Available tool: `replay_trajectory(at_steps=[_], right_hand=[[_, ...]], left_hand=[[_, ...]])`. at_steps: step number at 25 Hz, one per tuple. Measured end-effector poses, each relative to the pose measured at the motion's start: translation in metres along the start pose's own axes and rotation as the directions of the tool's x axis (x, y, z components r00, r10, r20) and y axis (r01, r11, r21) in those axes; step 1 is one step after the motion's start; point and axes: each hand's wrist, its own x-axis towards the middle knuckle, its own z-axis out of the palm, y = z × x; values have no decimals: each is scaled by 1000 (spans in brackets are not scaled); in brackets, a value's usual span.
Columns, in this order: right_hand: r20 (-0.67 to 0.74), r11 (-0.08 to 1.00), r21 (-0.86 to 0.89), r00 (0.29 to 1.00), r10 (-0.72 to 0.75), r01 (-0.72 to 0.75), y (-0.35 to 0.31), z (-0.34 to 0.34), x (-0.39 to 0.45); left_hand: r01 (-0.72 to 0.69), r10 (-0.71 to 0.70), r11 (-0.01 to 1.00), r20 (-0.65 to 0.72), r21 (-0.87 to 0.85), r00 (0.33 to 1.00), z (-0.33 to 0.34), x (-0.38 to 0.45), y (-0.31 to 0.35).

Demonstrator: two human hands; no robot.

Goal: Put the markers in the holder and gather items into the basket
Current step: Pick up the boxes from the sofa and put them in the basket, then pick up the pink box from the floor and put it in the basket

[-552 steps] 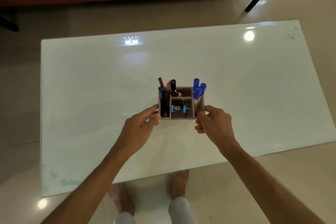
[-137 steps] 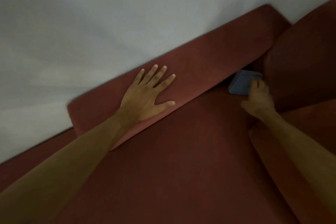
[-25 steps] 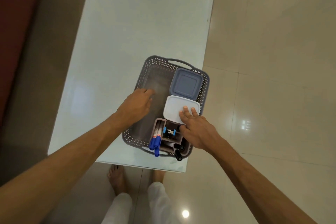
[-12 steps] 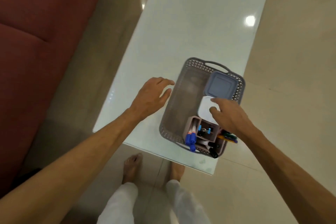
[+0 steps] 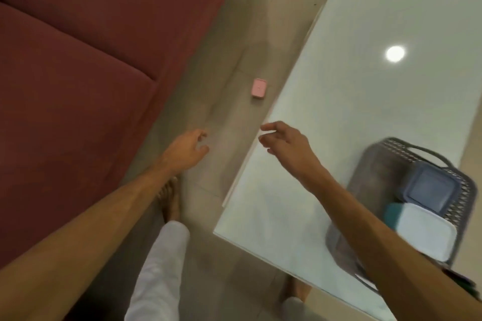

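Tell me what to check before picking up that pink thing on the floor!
1. Left hand free: ok, holds nothing.
2. Right hand free: ok, fingers relaxed.
3. Pink box in plain sight: ok, on the floor between sofa and table.
4. Path to it free: ok, bare floor ahead.
5. Room in the basket: ok, its left part is bare.
6. Pink box shut: cannot tell, too small.

Grey perforated basket [image 5: 386, 164] on the table's near end — blue-lidded box [image 5: 430, 187] and white-lidded box [image 5: 427, 234] inside.
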Motion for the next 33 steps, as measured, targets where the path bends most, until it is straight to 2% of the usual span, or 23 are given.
replay_trajectory(at_steps=[3,5,7,9,11,14,15,17,19,22,24,26,30,31,33], right_hand=[[101,982,-190,994,47,-27,-16,69,76],[114,929,-371,992,57,-10,-11,101,139],[73,857,-515,994,86,-37,10,119,207],[-6,788,-606,991,133,-109,37,122,283],[-115,748,-641,985,128,-172,66,117,352],[-268,783,-592,963,30,-189,104,119,448],[-284,790,-582,958,24,-193,113,123,474],[-245,749,-615,963,116,-247,139,137,506],[-191,657,-704,963,190,-269,168,157,506],[-252,586,-778,967,36,-225,193,183,473],[-247,562,-798,969,24,-218,196,191,444],[-191,546,-819,981,27,-174,198,200,420],[-62,462,-886,997,-49,-33,191,231,386],[-108,499,-865,990,-89,-50,189,238,384],[-281,663,-730,957,-72,-164,192,242,387]], left_hand=[[-40,41,999,26,-36,999,-15,47,-53],[-50,54,997,64,-66,997,-18,98,-74],[-81,84,992,35,-99,996,-13,151,-84],[-79,68,981,-69,-179,995,-1,213,-91],[-62,15,968,-191,-242,981,13,274,-98],[-61,-7,967,-264,-246,965,47,344,-116],[-66,-16,960,-286,-273,958,56,359,-122],[-60,-61,932,-317,-357,946,75,373,-134],[-49,-106,901,-329,-431,938,92,375,-140],[-13,-162,865,-304,-501,939,98,353,-138],[2,-159,857,-259,-516,953,92,333,-128],[-20,-126,872,-265,-488,956,83,317,-124],[-87,5,950,-265,-300,964,75,286,-149],[-57,-22,953,-257,-299,966,76,279,-161],[17,-107,944,-259,-328,960,79,268,-184]])
